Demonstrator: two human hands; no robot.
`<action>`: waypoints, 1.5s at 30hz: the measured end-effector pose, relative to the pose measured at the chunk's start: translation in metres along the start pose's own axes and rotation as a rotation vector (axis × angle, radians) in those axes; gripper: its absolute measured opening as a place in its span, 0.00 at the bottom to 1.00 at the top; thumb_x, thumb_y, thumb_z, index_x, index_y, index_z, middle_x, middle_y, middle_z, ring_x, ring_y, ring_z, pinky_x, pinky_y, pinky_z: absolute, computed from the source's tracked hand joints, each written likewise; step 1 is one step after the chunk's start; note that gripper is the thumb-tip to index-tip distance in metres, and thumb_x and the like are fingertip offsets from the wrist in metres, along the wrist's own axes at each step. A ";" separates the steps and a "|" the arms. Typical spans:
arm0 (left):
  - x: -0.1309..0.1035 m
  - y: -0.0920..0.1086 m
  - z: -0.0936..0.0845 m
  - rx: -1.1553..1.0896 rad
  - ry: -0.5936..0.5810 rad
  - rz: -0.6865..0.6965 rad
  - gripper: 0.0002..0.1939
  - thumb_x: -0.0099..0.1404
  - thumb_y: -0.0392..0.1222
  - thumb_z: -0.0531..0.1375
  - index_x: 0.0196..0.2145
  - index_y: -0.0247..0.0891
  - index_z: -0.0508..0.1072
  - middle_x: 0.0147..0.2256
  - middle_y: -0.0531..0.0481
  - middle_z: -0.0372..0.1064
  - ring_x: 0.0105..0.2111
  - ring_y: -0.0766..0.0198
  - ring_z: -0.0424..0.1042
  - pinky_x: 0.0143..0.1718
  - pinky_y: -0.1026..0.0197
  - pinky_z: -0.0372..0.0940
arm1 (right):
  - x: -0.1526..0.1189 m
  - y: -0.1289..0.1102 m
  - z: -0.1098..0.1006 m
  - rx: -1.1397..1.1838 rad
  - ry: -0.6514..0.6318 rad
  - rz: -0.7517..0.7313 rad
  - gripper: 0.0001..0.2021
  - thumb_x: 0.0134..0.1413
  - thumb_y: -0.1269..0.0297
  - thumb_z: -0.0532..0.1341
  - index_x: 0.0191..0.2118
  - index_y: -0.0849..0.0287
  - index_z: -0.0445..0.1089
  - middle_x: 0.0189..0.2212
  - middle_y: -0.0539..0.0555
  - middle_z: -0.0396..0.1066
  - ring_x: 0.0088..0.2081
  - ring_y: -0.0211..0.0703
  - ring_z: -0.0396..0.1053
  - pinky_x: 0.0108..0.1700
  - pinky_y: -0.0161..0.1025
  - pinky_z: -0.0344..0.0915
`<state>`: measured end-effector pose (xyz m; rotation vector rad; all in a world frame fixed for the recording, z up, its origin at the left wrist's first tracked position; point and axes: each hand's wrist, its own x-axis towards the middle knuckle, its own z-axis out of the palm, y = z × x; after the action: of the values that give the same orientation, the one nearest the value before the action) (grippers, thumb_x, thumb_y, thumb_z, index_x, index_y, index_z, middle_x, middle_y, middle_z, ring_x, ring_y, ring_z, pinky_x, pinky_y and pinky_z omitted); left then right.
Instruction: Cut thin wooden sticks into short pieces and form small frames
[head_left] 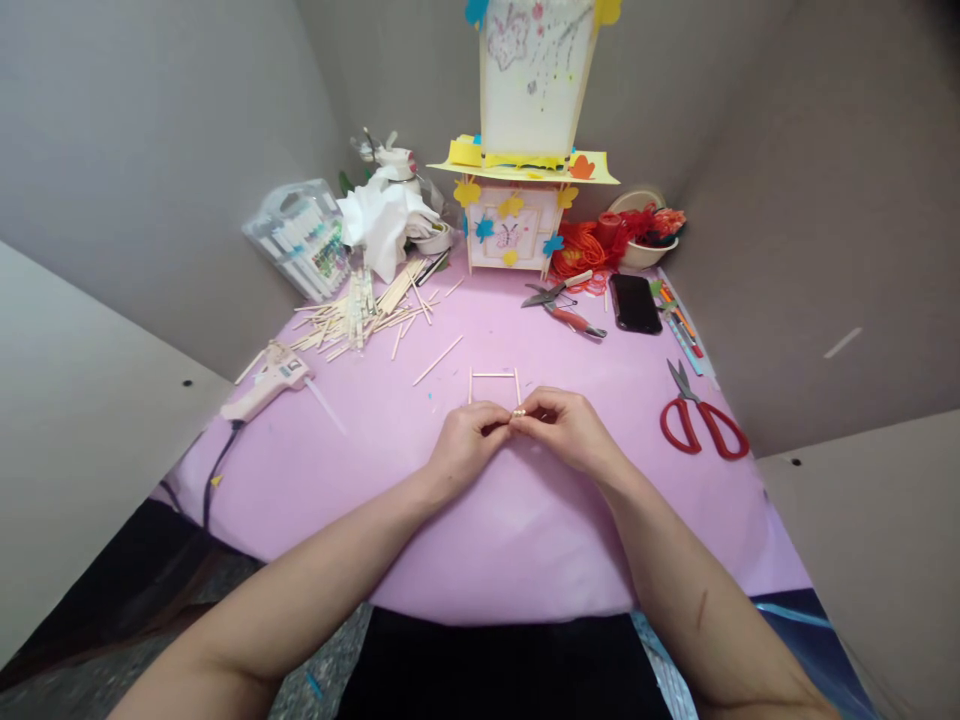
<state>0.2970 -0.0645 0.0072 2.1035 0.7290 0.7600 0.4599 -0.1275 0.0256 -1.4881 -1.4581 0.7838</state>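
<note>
Both my hands meet over the middle of the pink-covered table [315,500]. My left hand [472,440] is closed, fingertips pinching toward the right. My right hand [562,425] pinches the end of a small bundle of short pale wooden sticks [518,413], which shows between the two sets of fingertips; the rest of it is hidden. Just beyond the hands lies a small frame of thin wooden sticks [493,375], with a crossbar and two side pieces. Its near part is covered by my hands. A single loose stick [438,360] rests to the left of it.
A pile of wooden sticks [397,295], a hot glue gun [270,380] and a marker case [300,235] are at left. A decorated paper lantern [525,90] stands at the back. Pliers [562,308], a phone [636,303] and red-handled scissors [701,415] lie at right.
</note>
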 end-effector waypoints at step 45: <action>0.000 -0.001 0.004 0.084 -0.013 -0.019 0.08 0.62 0.36 0.58 0.32 0.38 0.78 0.31 0.51 0.76 0.30 0.65 0.72 0.36 0.64 0.63 | 0.002 0.000 -0.002 0.052 -0.007 -0.048 0.04 0.49 0.64 0.64 0.30 0.58 0.75 0.29 0.52 0.72 0.32 0.39 0.69 0.35 0.37 0.63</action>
<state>0.2992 -0.0657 0.0041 2.1718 0.7858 0.7159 0.4615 -0.1260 0.0267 -1.4083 -1.4623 0.7925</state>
